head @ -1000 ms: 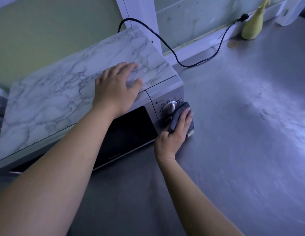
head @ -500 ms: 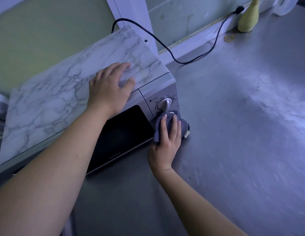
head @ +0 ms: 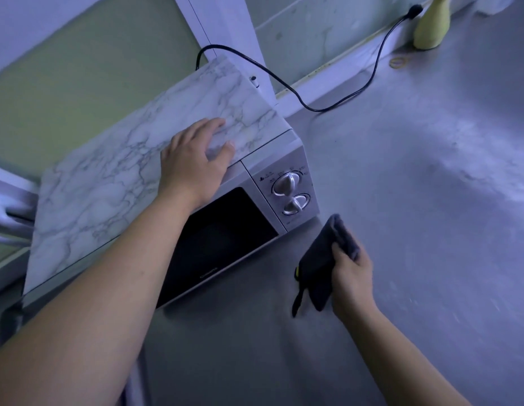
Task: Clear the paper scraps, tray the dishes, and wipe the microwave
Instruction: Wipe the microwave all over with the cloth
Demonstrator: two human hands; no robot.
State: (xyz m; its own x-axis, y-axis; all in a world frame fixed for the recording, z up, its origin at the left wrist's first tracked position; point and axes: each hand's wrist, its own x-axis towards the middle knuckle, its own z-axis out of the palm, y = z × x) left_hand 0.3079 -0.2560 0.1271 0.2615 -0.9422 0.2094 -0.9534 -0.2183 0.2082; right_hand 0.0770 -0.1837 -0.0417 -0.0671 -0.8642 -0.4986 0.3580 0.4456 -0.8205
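- microwave (head: pixel 123 186) door (head: pixel 225 238), lower edge: small light brand mark, too blurred to read
- control panel (head: pixel 265 171): tiny icons and print around both knobs, illegible

The top of the microwave (head: pixel 143 189), at centre left, is faced with a smooth white, grey-veined marble pattern of low sheen. Its control panel (head: pixel 275 162) is finished in silver with a satin, metallic look, and the two knobs (head: pixel 286 183) are polished and bright. The door window (head: pixel 222 238) is dark and glossy. The counter (head: pixel 416 206), filling the right of the frame, is seen as dull brushed metal, scuffed in pale patches. The cloth (head: pixel 320 268), at lower centre, is a soft, matt, dark grey fabric. The cord (head: pixel 336 104) is sheathed in smooth black.
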